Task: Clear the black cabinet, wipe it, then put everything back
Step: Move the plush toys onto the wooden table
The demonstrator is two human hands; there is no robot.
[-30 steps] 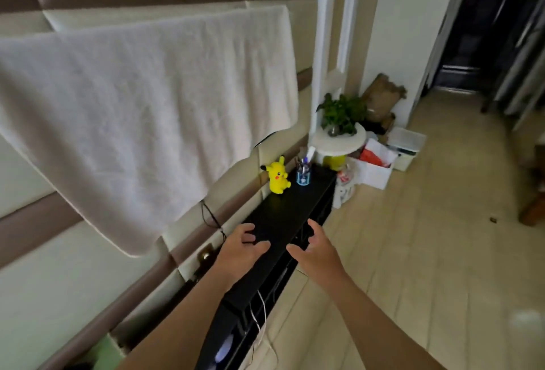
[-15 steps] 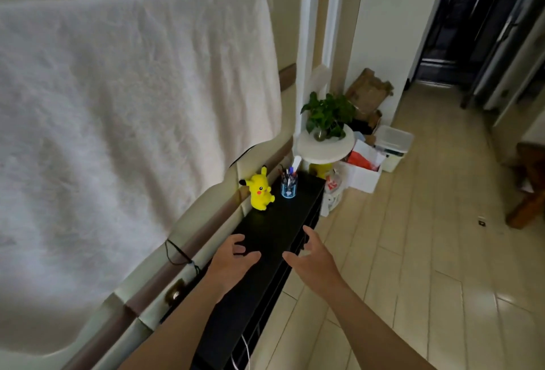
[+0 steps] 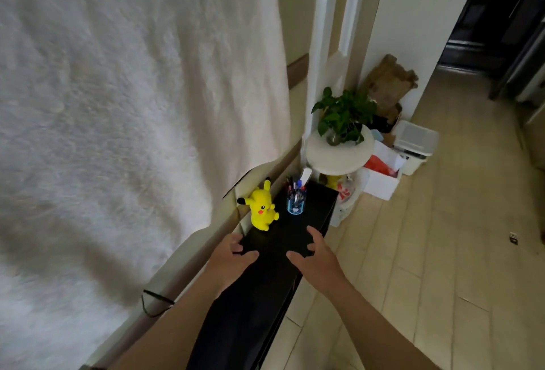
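Both hands, left (image 3: 233, 260) and right (image 3: 317, 254), reach out spread and empty over the black cabinet (image 3: 265, 290) top, where a yellow toy (image 3: 262, 207) and pen cup (image 3: 295, 203) stand at its far end.

Soft, dim daylight fills the room, with no hard shadows. The white towel (image 3: 118, 104) at left is smeared by motion blur and shaded along its lower folds. The cabinet (image 3: 259, 281) top is so dark its surface shows no detail. Wall lines bow toward the frame edges.
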